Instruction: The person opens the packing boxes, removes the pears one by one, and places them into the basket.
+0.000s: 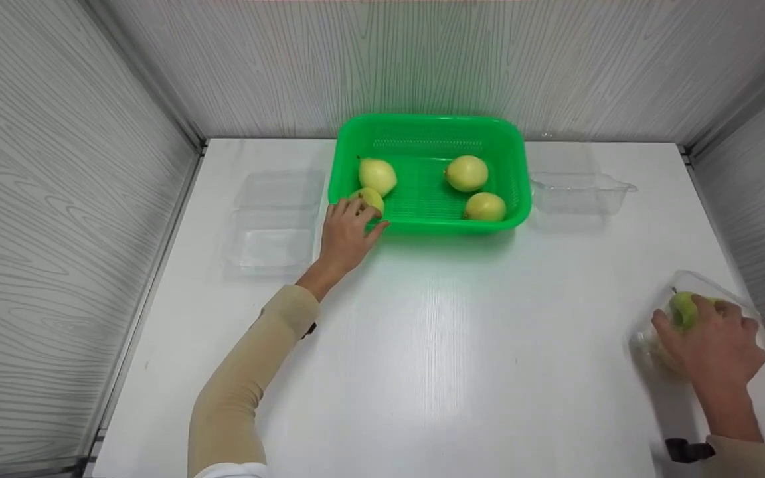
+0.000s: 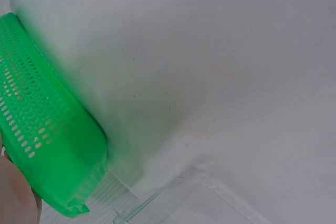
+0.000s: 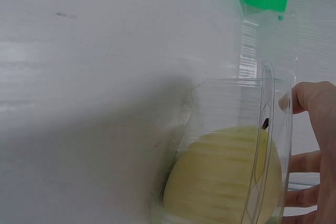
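In the head view my left hand (image 1: 346, 236) reaches over the front left corner of the green basket (image 1: 425, 229). Its bent fingers lie over a yellow-green pear (image 1: 372, 198), partly hiding it, and the thumb stands apart by the rim. Another pear (image 1: 377, 176) sits just behind that one. At the far right my right hand (image 1: 721, 345) arches over a clear plastic box (image 1: 641, 338). A pear (image 3: 220, 177) with a dark stem is inside the box, and in the right wrist view the spread fingers (image 3: 307, 162) rest at the box's top.
Two more pears, one behind (image 1: 467, 174) and one in front (image 1: 486, 207), lie in the basket's right half. An opened clear box (image 1: 273, 249) lies left of the basket, and another clear box (image 1: 582, 194) stands to its right. Patterned panels (image 1: 44, 199) border the white table.
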Tool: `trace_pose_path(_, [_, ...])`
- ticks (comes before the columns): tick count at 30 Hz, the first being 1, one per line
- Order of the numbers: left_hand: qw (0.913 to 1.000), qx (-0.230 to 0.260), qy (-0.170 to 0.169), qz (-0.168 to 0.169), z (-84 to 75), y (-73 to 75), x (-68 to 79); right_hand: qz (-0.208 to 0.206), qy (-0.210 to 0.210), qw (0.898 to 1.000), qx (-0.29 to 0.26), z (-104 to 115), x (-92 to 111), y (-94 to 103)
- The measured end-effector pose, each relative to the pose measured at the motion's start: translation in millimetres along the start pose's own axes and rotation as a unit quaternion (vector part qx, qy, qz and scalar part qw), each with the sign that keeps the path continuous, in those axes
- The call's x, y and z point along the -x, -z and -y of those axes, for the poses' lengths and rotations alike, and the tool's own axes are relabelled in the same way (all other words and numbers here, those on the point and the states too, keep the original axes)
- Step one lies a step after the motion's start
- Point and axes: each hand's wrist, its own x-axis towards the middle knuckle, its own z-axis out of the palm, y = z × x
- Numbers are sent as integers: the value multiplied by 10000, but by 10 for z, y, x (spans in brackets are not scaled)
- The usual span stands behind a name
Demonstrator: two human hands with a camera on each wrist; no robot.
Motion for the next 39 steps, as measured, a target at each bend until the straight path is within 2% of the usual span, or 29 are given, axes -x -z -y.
trace_pose_path(8, [10000,75,5,-2,1,6,5,-171,273,9995,15,123,41,-32])
trace_pose_path(14, [10000,70,-10,-62,8,-6,4,-490,774,9958,-47,214,52,-78])
trace_pose_path(18, [9999,84,-17,-81,14,-10,0,-316,888,9955,-30,303,55,-88])
trace_pose_path(22, [10000,52,-19,-60,14,-8,1,-340,1019,9942,-38,394,78,-110])
trace_pose_path(39, [9999,130,-10,-31,-4,14,4,-1295,1847,9741,-174,735,231,-234])
